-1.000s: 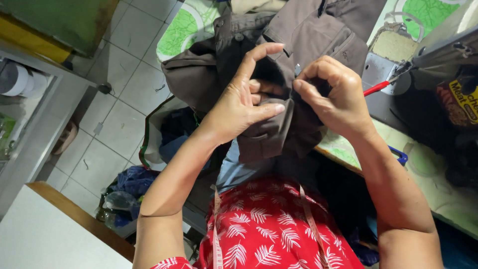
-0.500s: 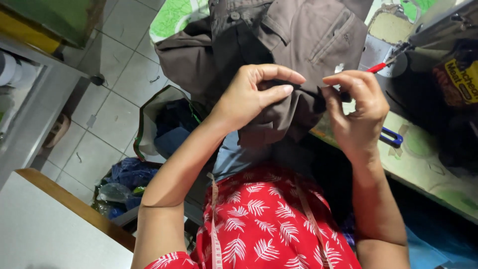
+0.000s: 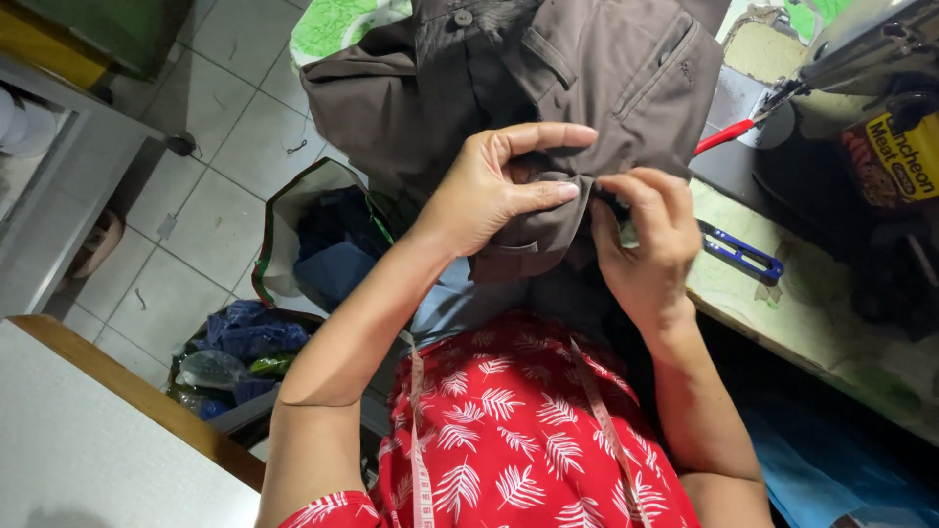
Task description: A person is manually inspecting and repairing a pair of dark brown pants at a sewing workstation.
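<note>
Step in hand, as it reads: checking or picking at a spot on the brown garment point(image 3: 587, 68), probably a seam or pocket edge; the exact spot is hidden under the fingers.

Left to right:
- White desk point(image 3: 88, 440) corner lower left, tiled floor point(image 3: 205, 205) beyond it, open bag of blue cloth point(image 3: 323, 244) just beside the person's knee.
- Left hand point(image 3: 489, 191) closed in a pinch, thumb and fingers gripping a fold of the garment at mid-frame.
- Garment is held up over the lap, its top part draped up and away, the bottom hanging onto the red patterned dress point(image 3: 518, 440).
- Right hand point(image 3: 646, 244) pinching the same fold from the other side, fingertips almost touching the left thumb.
- Blue snips point(image 3: 743, 254) lie on the green-topped desk point(image 3: 782, 303) just right of that hand; red-handled tool point(image 3: 724, 137) and sewing machine point(image 3: 861, 49) further back.

Next move likely needs one hand freed while the other keeps the fold tight.

Room: free space left and below; right side is tight against the desk edge.
</note>
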